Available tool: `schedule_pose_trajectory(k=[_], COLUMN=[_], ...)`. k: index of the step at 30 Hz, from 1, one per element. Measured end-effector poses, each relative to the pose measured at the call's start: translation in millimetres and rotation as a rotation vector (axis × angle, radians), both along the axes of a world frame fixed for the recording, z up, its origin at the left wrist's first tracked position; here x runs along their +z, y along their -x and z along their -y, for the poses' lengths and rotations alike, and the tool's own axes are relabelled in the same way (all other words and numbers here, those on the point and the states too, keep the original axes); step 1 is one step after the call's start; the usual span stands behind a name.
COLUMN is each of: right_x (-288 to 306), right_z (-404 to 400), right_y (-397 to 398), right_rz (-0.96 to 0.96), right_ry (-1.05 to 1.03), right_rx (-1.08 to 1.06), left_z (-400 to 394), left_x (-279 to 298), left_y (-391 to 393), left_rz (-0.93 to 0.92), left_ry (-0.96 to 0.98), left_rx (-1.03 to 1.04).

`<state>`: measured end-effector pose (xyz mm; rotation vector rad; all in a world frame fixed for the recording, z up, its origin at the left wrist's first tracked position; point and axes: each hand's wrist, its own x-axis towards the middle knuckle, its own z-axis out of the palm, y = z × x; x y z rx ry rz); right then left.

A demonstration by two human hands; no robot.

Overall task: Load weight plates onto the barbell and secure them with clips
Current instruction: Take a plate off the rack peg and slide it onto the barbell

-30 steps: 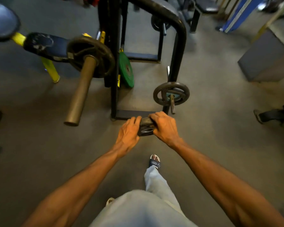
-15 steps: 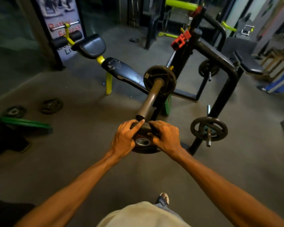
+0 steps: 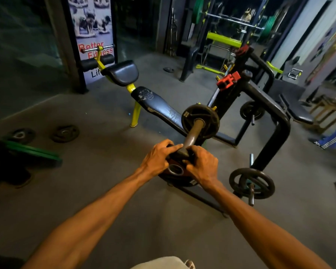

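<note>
Weight plate (image 3: pixel 176 174) now raised off floor to barbell sleeve (image 3: pixel 192 135) tip, L hand (image 3: pixel 157 159) & R hand (image 3: pixel 203 166) fingers clamped on rim; hole not yet threaded.

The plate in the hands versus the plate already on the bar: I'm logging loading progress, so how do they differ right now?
The held plate is gripped by the left hand and right hand at the sleeve's end, its bore off the bar; the loaded plate sits threaded far up the barbell sleeve. The held plate tilts its face upward; the loaded plate stands upright. Both are dark, round plates of similar look.
</note>
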<state>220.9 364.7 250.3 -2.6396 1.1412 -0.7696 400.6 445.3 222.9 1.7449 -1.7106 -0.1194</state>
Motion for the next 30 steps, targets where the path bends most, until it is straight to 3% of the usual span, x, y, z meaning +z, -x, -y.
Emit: schedule_pose_trajectory(k=[15, 20, 30], right_x=[-12, -42, -66], right_z=[51, 27, 44], right_y=[-6, 15, -2], right_rz=[-0.080, -0.302, -0.455], right_ry=[0.049, 0.245, 0.344], right_rx=[-0.022, 0.173, 0.051], left_z=[62, 42, 74], left_x=[-3, -37, -45], left_y=[-15, -29, -34], left_rz=[0.155, 0.344, 0.388], left_ry=[0.026, 0.087, 0.131], left_rx=[-0.047, -0.109, -0.080])
